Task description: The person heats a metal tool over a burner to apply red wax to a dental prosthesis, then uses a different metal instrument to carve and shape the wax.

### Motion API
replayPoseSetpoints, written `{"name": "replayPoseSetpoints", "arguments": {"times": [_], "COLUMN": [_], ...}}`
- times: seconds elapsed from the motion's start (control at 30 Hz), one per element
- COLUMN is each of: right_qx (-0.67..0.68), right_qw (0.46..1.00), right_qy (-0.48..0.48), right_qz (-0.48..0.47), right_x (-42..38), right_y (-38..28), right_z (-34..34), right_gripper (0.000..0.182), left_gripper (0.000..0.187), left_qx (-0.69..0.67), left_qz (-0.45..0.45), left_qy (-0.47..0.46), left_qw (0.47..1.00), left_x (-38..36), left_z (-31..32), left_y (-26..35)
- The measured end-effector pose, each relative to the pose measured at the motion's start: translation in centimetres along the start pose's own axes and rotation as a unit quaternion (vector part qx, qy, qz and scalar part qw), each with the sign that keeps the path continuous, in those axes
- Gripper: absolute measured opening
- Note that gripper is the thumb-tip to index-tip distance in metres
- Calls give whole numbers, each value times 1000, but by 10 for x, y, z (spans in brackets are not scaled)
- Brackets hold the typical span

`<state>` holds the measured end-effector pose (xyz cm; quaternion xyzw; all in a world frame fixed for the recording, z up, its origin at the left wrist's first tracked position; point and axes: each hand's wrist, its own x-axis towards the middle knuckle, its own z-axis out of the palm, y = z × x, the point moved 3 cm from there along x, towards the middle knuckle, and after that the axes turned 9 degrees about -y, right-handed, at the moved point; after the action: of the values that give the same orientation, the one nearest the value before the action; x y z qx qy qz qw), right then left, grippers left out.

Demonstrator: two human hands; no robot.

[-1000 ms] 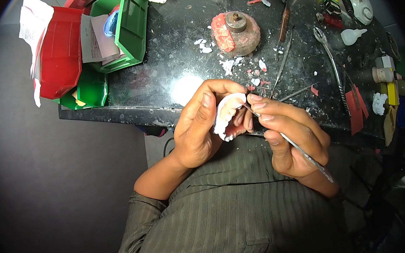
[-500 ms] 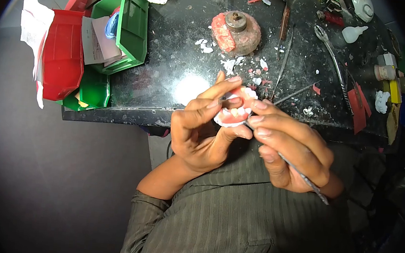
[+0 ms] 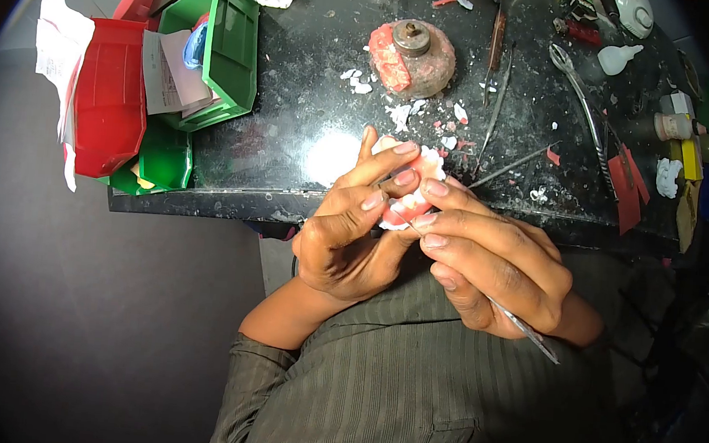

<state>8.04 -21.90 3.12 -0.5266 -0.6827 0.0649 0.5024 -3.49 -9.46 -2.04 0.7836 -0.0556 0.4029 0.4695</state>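
My left hand [image 3: 345, 229] grips a white plaster dental cast with pink wax and teeth [image 3: 414, 195], held just in front of the black bench's near edge. My right hand [image 3: 486, 262] holds a thin metal carving tool [image 3: 522, 325]; its handle sticks out past my wrist to the lower right, and its tip rests against the cast under my fingers. Fingers of both hands cover most of the cast.
On the black bench [image 3: 295, 123] stand a wax-caked spirit lamp [image 3: 413, 54], green bin [image 3: 222, 50] and red bin [image 3: 109, 90] with papers, metal instruments [image 3: 584, 107], wax and plaster scraps, small bottles [image 3: 675, 127] at right.
My left hand has turned the cast from its white base to its pink wax and teeth side. My right hand moved in closer, fingers now lying over the cast.
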Motion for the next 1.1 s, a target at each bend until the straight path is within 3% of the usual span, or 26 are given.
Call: {"name": "replayPoseSetpoints", "arguments": {"times": [1.1], "right_qx": [-5], "right_qw": [1000], "right_qy": [9], "right_qz": [22], "right_x": [-4], "right_y": [4], "right_z": [-4], "right_gripper": [17], "left_gripper": [42], "left_qx": [-91], "left_qz": [-49], "left_qy": [33], "left_qw": [994], "left_x": [-6], "left_z": [1], "left_y": [-7]}}
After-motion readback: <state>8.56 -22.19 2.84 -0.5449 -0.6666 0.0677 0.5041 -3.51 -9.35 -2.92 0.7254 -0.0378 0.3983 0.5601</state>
